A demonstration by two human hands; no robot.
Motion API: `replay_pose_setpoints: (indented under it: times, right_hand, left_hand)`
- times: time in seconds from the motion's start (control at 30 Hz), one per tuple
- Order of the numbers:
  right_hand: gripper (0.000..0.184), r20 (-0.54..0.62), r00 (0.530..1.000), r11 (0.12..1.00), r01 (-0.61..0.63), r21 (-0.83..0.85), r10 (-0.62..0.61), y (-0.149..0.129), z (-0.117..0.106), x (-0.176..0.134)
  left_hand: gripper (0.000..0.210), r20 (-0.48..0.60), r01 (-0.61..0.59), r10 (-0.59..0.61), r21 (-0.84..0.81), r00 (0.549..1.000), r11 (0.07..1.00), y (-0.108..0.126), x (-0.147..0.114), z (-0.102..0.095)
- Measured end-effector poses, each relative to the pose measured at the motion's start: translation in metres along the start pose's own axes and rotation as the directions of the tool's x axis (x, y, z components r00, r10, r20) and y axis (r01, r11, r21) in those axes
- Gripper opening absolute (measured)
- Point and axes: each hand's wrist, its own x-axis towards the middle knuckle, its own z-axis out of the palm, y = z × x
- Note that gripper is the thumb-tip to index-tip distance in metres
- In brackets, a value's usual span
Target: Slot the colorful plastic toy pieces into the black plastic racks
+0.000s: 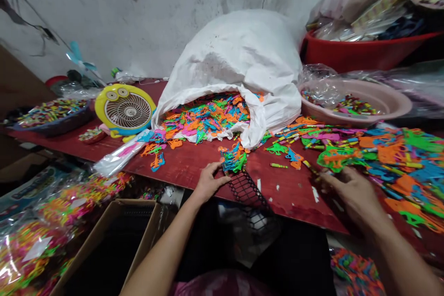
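Observation:
My left hand [209, 183] is at the table's front edge, its thumb and forefinger closed about the upper end of a black plastic grid strip [245, 189]. The strip slopes down over the edge toward my lap. At its top lies a small heap of coloured plastic toy guns [234, 158], by my left fingertips. My right hand [352, 192], slightly blurred, is bent at the right with a small yellow-and-dark striped stick [310, 167] at its fingertips. Beside it spreads a pile of flat toy guns [398, 148] mixed with striped sticks.
A white sack [236, 51] spills toy guns onto the red table [194, 166]. A yellow fan [125, 111] and a dark basin [52, 125] stand left; a pink basin [381, 97] and a red tub [367, 53] stand right. Below left is a cardboard box [133, 204].

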Motion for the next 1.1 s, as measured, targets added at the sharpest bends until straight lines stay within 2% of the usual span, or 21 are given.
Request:
replay_pose_setpoints:
  times: [0.03, 0.1, 0.17, 0.27, 0.37, 0.5, 0.63, 0.8, 0.87, 0.97, 1.03, 1.1]
  right_hand:
    - [0.034, 0.052, 0.999, 0.993, -0.019, 0.113, 0.013, -0.003, 0.011, -0.011]
    - [0.041, 0.157, 0.987, 0.984, -0.001, 0.181, -0.028, -0.007, 0.031, -0.03]
    - [0.042, 0.182, 0.977, 0.985, 0.082, 0.152, -0.11, -0.009, 0.046, -0.045]
    - [0.042, 0.188, 0.962, 0.98, 0.188, 0.064, -0.197, -0.009, 0.06, -0.061]
    - [0.043, 0.188, 0.967, 0.985, 0.173, 0.024, -0.174, -0.007, 0.068, -0.071]
    - [0.046, 0.235, 0.969, 0.996, 0.056, 0.077, -0.072, -0.003, 0.081, -0.076]
    - [0.045, 0.234, 0.969, 0.996, 0.065, 0.057, -0.077, 0.002, 0.09, -0.079]
    - [0.042, 0.24, 0.952, 0.964, 0.227, -0.138, -0.189, 0.004, 0.094, -0.084]
    - [0.045, 0.244, 0.927, 0.907, 0.344, -0.243, -0.287, 0.003, 0.095, -0.085]
    - [0.048, 0.228, 0.863, 0.786, 0.505, -0.356, -0.451, -0.001, 0.1, -0.087]
    - [0.046, 0.217, 0.839, 0.743, 0.543, -0.391, -0.499, -0.002, 0.104, -0.087]
    - [0.043, 0.214, 0.845, 0.748, 0.534, -0.393, -0.491, -0.001, 0.107, -0.087]
  left_hand:
    - [0.033, -0.021, 0.006, -0.006, 0.025, 1.0, 1.0, 0.001, 0.0, 0.005]
    - [0.03, -0.068, 0.031, -0.022, 0.141, 0.997, 0.99, 0.007, -0.001, 0.019]
    - [0.031, -0.088, 0.051, -0.026, 0.292, 0.996, 0.955, 0.017, -0.005, 0.035]
    - [0.03, -0.04, 0.05, -0.037, 0.424, 0.999, 0.904, 0.033, -0.013, 0.056]
    - [0.022, 0.029, 0.044, -0.065, 0.46, 0.997, 0.887, 0.043, -0.018, 0.069]
    - [0.017, 0.071, 0.008, -0.047, 0.476, 0.996, 0.88, 0.042, -0.018, 0.072]
    - [0.019, 0.085, -0.044, 0.005, 0.463, 0.996, 0.885, 0.034, -0.017, 0.071]
    - [0.02, 0.075, -0.069, 0.038, 0.464, 0.996, 0.883, 0.031, -0.018, 0.072]
    - [0.02, 0.081, -0.068, 0.034, 0.477, 0.996, 0.876, 0.032, -0.018, 0.073]
    - [0.022, 0.089, -0.073, 0.034, 0.486, 0.995, 0.871, 0.032, -0.018, 0.073]
    - [0.022, 0.097, -0.077, 0.034, 0.484, 0.995, 0.872, 0.031, -0.017, 0.073]
    - [0.021, 0.1, -0.075, 0.03, 0.483, 0.995, 0.872, 0.03, -0.017, 0.072]
